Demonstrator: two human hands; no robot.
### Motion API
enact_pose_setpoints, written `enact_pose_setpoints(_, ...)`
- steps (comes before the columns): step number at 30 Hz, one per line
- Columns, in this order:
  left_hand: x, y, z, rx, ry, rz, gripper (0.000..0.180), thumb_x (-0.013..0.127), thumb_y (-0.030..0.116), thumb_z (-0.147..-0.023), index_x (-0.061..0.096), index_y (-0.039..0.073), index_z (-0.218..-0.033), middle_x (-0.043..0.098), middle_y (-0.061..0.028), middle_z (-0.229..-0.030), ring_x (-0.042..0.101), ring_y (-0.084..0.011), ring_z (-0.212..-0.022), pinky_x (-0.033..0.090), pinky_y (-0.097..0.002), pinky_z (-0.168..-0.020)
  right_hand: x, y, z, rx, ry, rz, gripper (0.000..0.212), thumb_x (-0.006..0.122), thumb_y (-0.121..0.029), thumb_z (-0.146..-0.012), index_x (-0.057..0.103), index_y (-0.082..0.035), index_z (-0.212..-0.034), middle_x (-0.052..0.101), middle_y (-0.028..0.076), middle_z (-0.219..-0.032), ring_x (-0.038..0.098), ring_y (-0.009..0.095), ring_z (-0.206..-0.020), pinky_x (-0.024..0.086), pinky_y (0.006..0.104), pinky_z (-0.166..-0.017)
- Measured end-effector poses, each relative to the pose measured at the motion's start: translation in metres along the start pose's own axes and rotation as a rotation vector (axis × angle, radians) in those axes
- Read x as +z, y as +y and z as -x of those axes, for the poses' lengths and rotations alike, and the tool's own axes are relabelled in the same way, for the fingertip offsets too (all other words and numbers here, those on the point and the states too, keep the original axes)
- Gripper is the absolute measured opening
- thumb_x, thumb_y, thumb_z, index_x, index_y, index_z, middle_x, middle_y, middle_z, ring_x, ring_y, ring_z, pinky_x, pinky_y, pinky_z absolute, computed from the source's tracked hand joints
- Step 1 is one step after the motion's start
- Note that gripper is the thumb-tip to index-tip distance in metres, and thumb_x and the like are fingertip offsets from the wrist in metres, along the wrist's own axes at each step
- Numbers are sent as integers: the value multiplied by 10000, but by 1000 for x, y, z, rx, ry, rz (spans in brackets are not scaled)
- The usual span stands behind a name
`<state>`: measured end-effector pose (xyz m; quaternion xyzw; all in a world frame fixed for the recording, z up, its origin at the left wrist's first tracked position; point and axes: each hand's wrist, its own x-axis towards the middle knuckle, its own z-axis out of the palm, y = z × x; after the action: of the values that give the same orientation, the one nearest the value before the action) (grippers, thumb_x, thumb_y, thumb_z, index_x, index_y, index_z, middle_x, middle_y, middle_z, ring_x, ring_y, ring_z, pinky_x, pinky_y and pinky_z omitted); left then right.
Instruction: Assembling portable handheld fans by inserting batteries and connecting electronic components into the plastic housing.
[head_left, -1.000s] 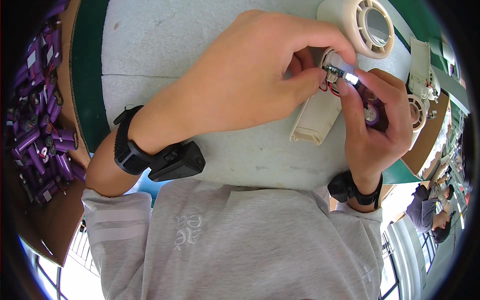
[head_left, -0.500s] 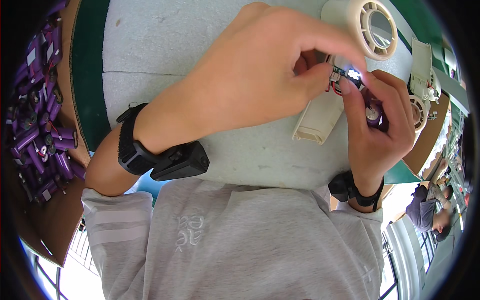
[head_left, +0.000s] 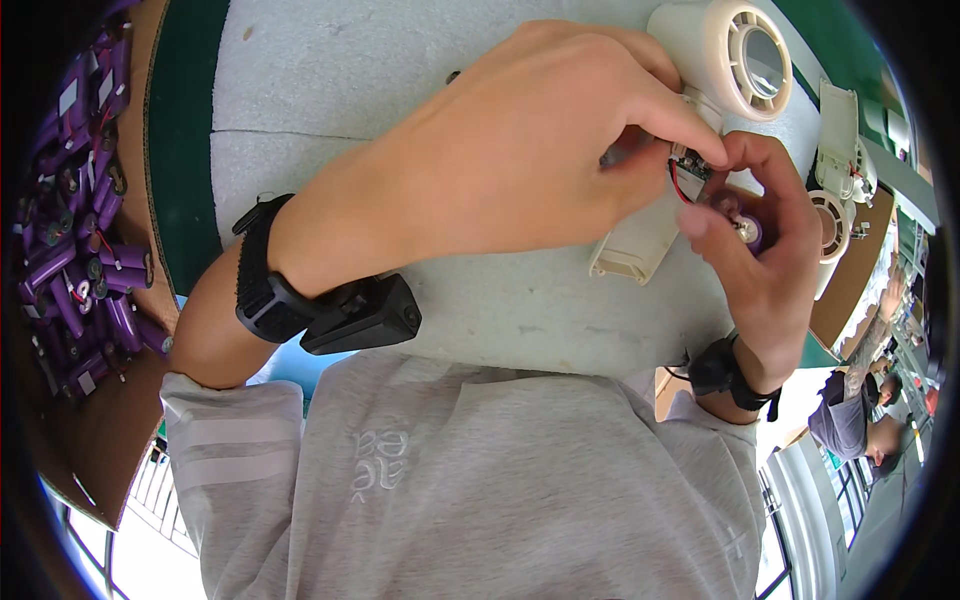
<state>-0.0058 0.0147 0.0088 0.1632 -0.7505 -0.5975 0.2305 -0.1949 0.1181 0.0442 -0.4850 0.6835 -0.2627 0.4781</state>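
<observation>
"Toward the far right corner of the surface (head_left: pixel 500 315), what is in the grip?"

"A small circuit board (head_left: pixel 690 163). The left hand (head_left: pixel 545 135) has its thumb and index finger clamped on it, and a red wire (head_left: pixel 676 184) bends down from the board."

"And the right hand (head_left: pixel 780 225)?"

"Its fingers curl around purple battery cells (head_left: pixel 747 231), just to the near right of the board. Its thumb and index tips stand apart. That index tip is right by the left one; whether the two touch is hard to tell."

"What lies under them?"

"A cream shell (head_left: pixel 632 250), one end showing past the hands toward the near edge of the surface."

"Farther out?"

"At the far right corner lies a cream fan housing (head_left: pixel 690 45) with a ribbed ring. Along the right edge are a cream cover (head_left: pixel 838 115) and another ringed part (head_left: pixel 842 228), with a brown carton (head_left: pixel 858 262) close by."

"Past the left edge?"

"Purple battery packs (head_left: pixel 75 270) heaped in a cardboard box (head_left: pixel 130 400)."

"And the near edge?"

"The wearer's grey shirt (head_left: pixel 480 480) is against it. Both wrists carry black straps (head_left: pixel 265 300), and off to the right is another person (head_left: pixel 840 420)."
</observation>
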Motion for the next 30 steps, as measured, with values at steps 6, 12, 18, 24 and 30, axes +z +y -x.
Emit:
enact_pose_setpoints(6,-8,9,1,-214,32,167,336,609,-60,-789,629,11,-1117,565,-132,-1021,610,-178,-748,498,-270,-619,-7,6,2,-120,-129,-377,506,609,-4,-791,453,39,-1270,612,88,-936,587,101,-719,412,184,-537)
enact_pose_setpoints(12,-7,16,1,-230,108,100,329,603,-97,-769,638,6,-1080,557,-104,-1007,592,-120,-735,480,-225,-594,-24,-2,-2,85,45,-184,416,589,-19,-850,516,26,-1257,647,115,-1062,618,136,-757,489,240,-574)
enact_pose_setpoints(18,-6,17,-3,-294,70,-49,344,622,-105,-783,610,10,-1107,581,-79,-985,607,-108,-814,510,-229,-684,-21,4,-3,-87,267,385,303,685,-2,-799,639,8,-1099,667,93,-1070,635,145,-778,502,255,-604)
enact_pose_setpoints(24,2,8,-3,-216,159,-16,339,605,-119,-764,641,13,-1074,594,-90,-1024,614,-118,-843,511,-222,-684,-24,5,2,-533,254,735,220,777,30,-659,702,34,-866,692,114,-980,659,177,-836,513,258,-682)
enact_pose_setpoints(30,15,-8,2,-122,270,20,343,584,-137,-742,678,16,-1034,610,-103,-1071,624,-130,-877,512,-214,-683,-17,4,7,-492,229,711,172,769,55,-654,700,46,-811,707,120,-959,673,208,-841,513,272,-718)
